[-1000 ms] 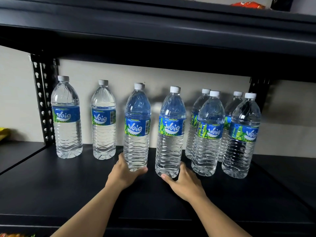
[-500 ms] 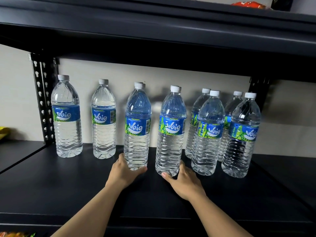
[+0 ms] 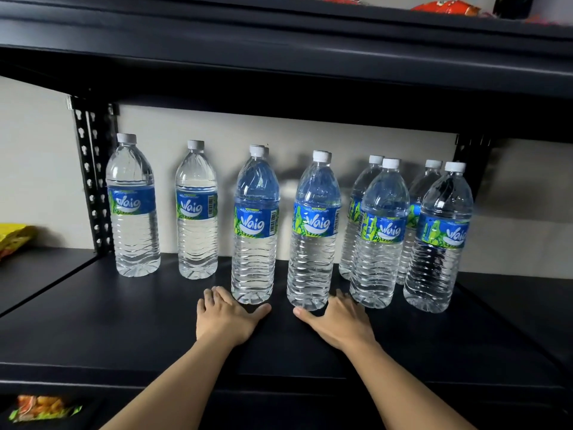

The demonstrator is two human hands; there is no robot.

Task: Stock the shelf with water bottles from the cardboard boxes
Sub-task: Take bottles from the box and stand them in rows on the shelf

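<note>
Several clear water bottles with blue-green labels and white caps stand upright on the black shelf point(image 3: 124, 321). Two of them stand nearer the front in the middle: the left middle bottle point(image 3: 254, 243) and the right middle bottle point(image 3: 313, 243), each with another bottle's cap showing just behind it. My left hand point(image 3: 226, 318) lies low on the shelf at the base of the left middle bottle, fingers relaxed and thumb stretched under its front. At the foot of the right middle bottle, my right hand point(image 3: 338, 321) lies the same way. Neither hand wraps a bottle. No cardboard box is in view.
Two single bottles point(image 3: 133, 212) stand at the left by the slotted upright post point(image 3: 90, 181); a cluster of bottles point(image 3: 440, 249) fills the right. The upper shelf board point(image 3: 279, 57) hangs low overhead. Snack packets lie at the left point(image 3: 12, 237), lower left point(image 3: 43, 408) and top right point(image 3: 443, 7).
Both hands have let go of the bases of the two middle bottles and slid back a little toward me. The two bottles now stand free on the shelf.
</note>
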